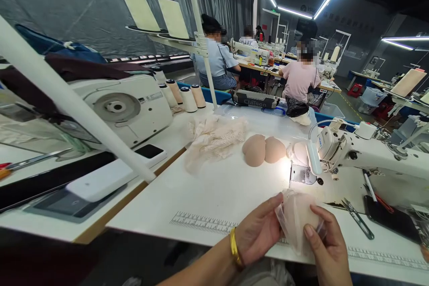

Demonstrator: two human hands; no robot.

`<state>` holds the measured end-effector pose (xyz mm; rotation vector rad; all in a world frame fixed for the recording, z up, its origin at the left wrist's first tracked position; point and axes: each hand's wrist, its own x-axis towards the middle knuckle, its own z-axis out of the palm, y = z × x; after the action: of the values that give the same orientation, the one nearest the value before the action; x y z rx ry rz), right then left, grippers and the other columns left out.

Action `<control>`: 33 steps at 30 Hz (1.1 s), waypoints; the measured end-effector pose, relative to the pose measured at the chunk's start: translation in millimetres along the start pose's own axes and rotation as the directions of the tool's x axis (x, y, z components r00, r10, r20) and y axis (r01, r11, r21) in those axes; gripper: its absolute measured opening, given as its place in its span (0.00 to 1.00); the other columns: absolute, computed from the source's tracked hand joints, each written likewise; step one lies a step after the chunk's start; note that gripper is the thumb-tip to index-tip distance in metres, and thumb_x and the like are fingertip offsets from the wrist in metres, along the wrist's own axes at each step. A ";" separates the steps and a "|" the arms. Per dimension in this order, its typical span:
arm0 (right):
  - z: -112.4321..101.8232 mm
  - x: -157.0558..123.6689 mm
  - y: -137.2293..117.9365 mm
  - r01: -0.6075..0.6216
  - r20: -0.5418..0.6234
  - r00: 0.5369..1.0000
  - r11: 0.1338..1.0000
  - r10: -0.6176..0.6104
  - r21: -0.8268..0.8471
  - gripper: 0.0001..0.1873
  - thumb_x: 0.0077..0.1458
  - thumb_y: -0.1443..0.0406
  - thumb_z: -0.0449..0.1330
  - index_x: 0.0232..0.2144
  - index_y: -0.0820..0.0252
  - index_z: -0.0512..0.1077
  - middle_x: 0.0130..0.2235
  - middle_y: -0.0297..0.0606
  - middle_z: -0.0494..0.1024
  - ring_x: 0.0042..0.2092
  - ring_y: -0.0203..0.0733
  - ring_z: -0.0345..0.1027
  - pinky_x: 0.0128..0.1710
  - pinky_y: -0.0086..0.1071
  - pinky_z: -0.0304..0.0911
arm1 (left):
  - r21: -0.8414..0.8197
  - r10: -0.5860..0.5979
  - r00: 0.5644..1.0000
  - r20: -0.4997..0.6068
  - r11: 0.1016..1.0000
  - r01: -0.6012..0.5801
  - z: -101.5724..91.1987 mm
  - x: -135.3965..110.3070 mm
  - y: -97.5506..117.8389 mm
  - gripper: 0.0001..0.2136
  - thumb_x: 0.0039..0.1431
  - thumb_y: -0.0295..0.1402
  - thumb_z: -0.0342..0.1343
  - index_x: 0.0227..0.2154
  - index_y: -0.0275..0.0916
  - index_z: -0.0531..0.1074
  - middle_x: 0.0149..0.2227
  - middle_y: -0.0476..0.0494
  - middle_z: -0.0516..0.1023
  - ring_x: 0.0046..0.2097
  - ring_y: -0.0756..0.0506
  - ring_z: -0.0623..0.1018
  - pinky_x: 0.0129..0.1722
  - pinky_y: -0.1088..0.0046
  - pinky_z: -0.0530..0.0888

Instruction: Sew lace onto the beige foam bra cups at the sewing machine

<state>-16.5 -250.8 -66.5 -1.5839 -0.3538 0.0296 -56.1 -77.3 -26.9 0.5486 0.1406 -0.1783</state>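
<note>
Between my two hands is a pale bra cup point(300, 216) with sheer fabric around it, held over the table's front edge. My left hand point(259, 230), with a gold bangle at the wrist, grips the sheer fabric along the cup's left side. On the right, my right hand point(328, 241) pinches the cup with the thumb in front and the fingers behind. Beyond them stands a sewing machine point(338, 143), its lamp lighting the needle plate point(302, 174). Beige bra cups point(256, 149) lie left of the machine, beside a heap of cream lace point(217, 136).
Thread snips point(358, 219) and a black phone-like object point(390, 219) lie on the right. A printed ruler point(204, 223) runs along the front edge. Thread cones point(188, 99), a white pole point(83, 94) and another machine point(124, 107) stand left. Co-workers point(301, 73) sit farther back.
</note>
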 end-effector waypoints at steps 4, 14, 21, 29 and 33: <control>-2.8 1.7 7.4 -0.046 0.054 0.998 0.999 0.046 0.009 0.21 0.58 0.49 0.68 0.51 0.48 0.78 0.55 0.41 0.79 0.57 0.54 0.72 0.58 0.46 0.68 | 0.076 0.118 0.985 -0.125 0.991 -0.109 5.4 6.3 2.3 0.19 0.47 0.37 0.75 0.40 0.32 0.81 0.38 0.37 0.84 0.41 0.41 0.81 0.44 0.67 0.77; 1.3 17.7 17.4 -0.253 0.094 0.967 0.943 0.238 0.216 0.24 0.50 0.51 0.74 0.47 0.53 0.78 0.44 0.41 0.82 0.43 0.48 0.76 0.43 0.39 0.73 | 0.007 0.105 0.919 -0.380 0.994 -0.110 10.9 13.9 -0.8 0.26 0.38 0.43 0.79 0.38 0.34 0.79 0.40 0.37 0.85 0.43 0.37 0.82 0.42 0.66 0.78; 4.5 18.7 19.5 -0.303 0.043 0.952 0.912 0.303 0.277 0.25 0.47 0.50 0.76 0.43 0.54 0.78 0.35 0.35 0.80 0.33 0.38 0.69 0.34 0.30 0.67 | 0.033 0.149 0.902 -0.404 0.988 -0.149 11.3 17.4 0.3 0.25 0.38 0.43 0.80 0.36 0.34 0.79 0.35 0.40 0.85 0.39 0.38 0.83 0.41 0.65 0.78; 5.7 24.3 19.8 -0.333 0.050 0.940 0.877 0.337 0.347 0.25 0.48 0.49 0.75 0.44 0.54 0.77 0.34 0.34 0.79 0.35 0.39 0.69 0.35 0.29 0.65 | 0.098 0.156 0.936 -0.314 0.986 -0.132 8.1 17.9 2.7 0.21 0.43 0.42 0.77 0.34 0.31 0.81 0.34 0.37 0.85 0.33 0.41 0.81 0.34 0.67 0.77; 6.9 26.6 17.5 -0.337 0.048 0.938 0.873 0.343 0.352 0.27 0.48 0.49 0.75 0.45 0.53 0.76 0.37 0.35 0.79 0.37 0.40 0.71 0.38 0.31 0.67 | 0.109 0.171 0.931 -0.321 0.984 -0.143 5.0 20.1 2.2 0.19 0.42 0.40 0.78 0.33 0.31 0.82 0.32 0.38 0.85 0.30 0.43 0.80 0.33 0.68 0.76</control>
<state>10.7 -237.7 -78.6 -1.2661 -0.0452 0.3370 -35.7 -80.7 -25.2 0.6689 0.4159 0.0663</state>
